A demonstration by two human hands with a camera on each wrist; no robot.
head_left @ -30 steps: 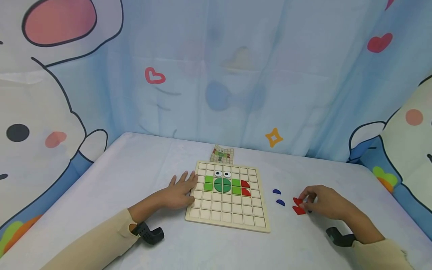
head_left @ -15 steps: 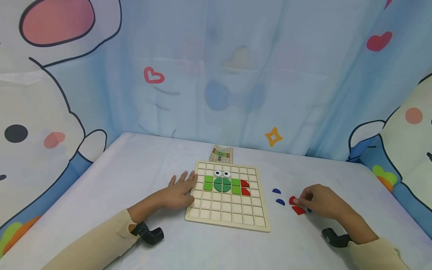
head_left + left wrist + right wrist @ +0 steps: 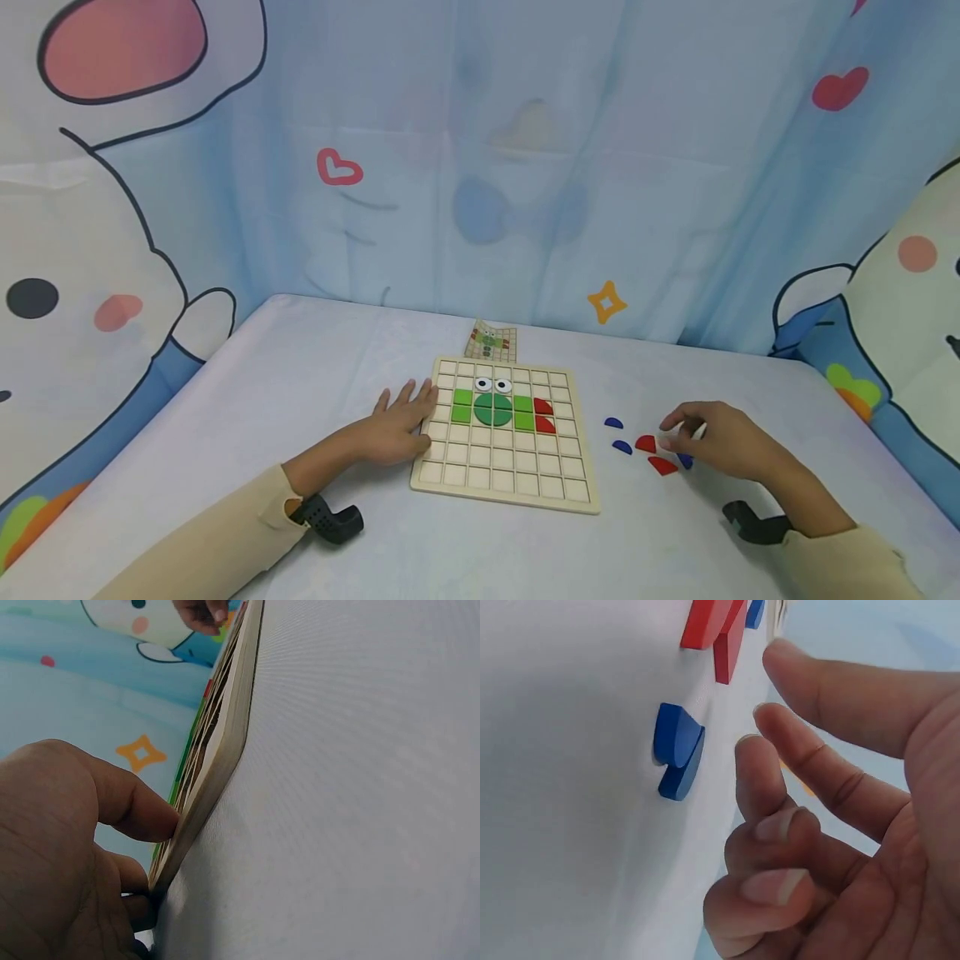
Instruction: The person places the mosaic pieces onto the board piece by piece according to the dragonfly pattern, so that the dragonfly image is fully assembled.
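Observation:
A wooden grid board point(image 3: 504, 475) lies on the table, bearing green squares point(image 3: 462, 407), a green circle point(image 3: 492, 409), two eye pieces point(image 3: 492, 385) and two red quarter-round pieces point(image 3: 543, 416). My left hand point(image 3: 393, 427) rests against the board's left edge with its fingers spread; its thumb touches the rim in the left wrist view. My right hand point(image 3: 720, 442) hovers right of the board, thumb and fingertips apart, holding nothing. Just left of it lie two loose red pieces point(image 3: 646, 443). Two blue pieces point(image 3: 679, 750) sit close beneath it in the right wrist view, partly hidden in the head view.
Two blue half-round pieces point(image 3: 622, 447) lie between the board and the red pieces. Behind the board, a small pattern card point(image 3: 491, 341) leans slightly curled. A printed curtain point(image 3: 525, 167) hangs behind the table point(image 3: 315, 333).
My right hand slid one red piece leftward, then let go of it and drew back to the right. My left hand has stayed at the board's edge.

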